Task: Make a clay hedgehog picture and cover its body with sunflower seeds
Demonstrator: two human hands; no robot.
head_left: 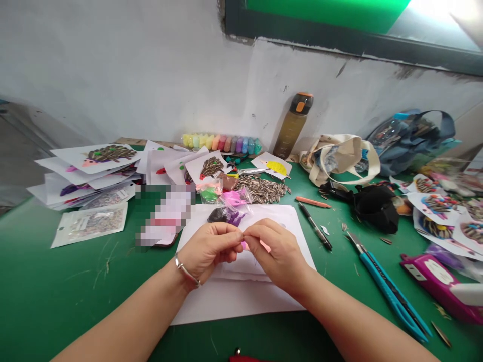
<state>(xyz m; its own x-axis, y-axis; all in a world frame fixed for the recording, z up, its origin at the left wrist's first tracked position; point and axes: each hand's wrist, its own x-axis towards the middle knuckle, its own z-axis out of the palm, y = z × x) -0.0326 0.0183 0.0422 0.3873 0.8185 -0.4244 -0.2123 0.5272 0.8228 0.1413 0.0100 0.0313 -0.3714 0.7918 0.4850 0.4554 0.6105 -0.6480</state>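
Observation:
My left hand and my right hand meet at the fingertips above white paper sheets. Both are closed in a pinch; whatever lies between the fingertips is too small to make out. A bit of pink material shows under my right fingers. Behind the hands lie small bags of clay, one pink, one green, with black clay and purple clay. Striped sunflower seeds are heaped just beyond.
Stacked hedgehog pictures stand at left. A bottle leans on the wall. To the right are a black pen, orange pencil, blue tweezers-like tool, black pouch, canvas bag and purple device.

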